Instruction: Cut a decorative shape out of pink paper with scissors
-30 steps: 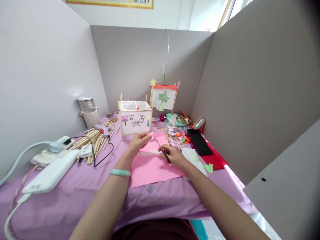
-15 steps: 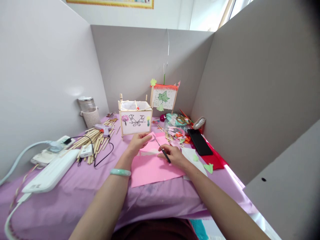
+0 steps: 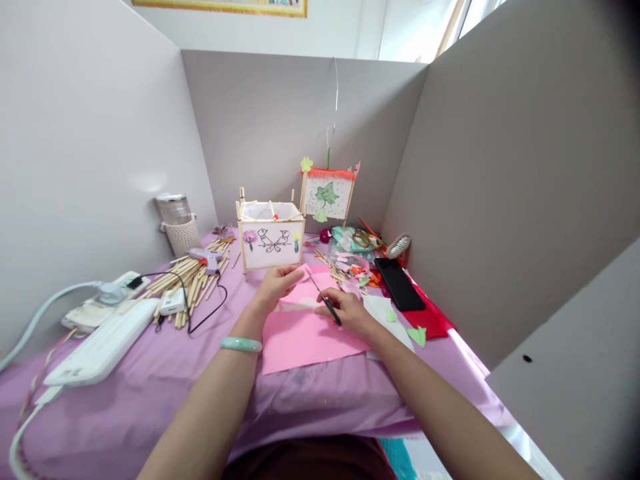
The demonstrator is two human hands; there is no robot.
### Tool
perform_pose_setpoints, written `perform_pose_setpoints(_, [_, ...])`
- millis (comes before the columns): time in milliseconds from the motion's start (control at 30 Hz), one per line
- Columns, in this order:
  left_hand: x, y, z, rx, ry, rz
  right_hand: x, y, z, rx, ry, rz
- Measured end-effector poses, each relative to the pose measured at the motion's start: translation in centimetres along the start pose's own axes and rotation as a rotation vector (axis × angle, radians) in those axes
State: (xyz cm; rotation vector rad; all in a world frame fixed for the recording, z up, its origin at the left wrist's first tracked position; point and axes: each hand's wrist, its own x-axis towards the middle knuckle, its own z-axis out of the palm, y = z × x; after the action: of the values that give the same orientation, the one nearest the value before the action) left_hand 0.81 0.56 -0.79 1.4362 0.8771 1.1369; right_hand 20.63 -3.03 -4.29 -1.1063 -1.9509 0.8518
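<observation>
Pinched in my left hand (image 3: 281, 283) is a small piece of pink paper (image 3: 305, 272). My right hand (image 3: 345, 311) grips black-handled scissors (image 3: 325, 301), whose blades point up and left and meet the small piece at its edge. Below both hands lies a large pink sheet (image 3: 310, 340), flat on the purple cloth. Just behind my hands stands a stick-framed lantern (image 3: 273, 244) with two birds drawn on its white front panel. White paper (image 3: 383, 313) with green paper cutouts (image 3: 417, 336) on it rests by my right wrist.
At left are a power strip (image 3: 103, 343), a bundle of wooden sticks (image 3: 200, 280) and a glue gun (image 3: 206, 256) beside a jar (image 3: 176, 220). To the right, a black phone (image 3: 399, 284) overlaps red material (image 3: 435, 317). Behind stands a second lantern (image 3: 329, 195). Grey partitions (image 3: 300, 107) enclose the table.
</observation>
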Motion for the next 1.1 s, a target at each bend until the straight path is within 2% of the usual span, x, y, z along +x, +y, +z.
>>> perform_pose_setpoints(400, [0.03,-0.03,-0.04,0.002,0.003,-0.004,0.04,0.06,-0.03,-0.034,0.031,-0.034])
perform_pose_setpoints(633, [-0.07,0.24,0.03,-0.027,0.015,0.002,-0.08,0.0,0.11,0.047,-0.022,0.006])
perform_pose_setpoints(1100, [-0.05,0.26,0.01,-0.025,0.04,0.002,-0.1,0.09,0.05,0.075,-0.037,0.018])
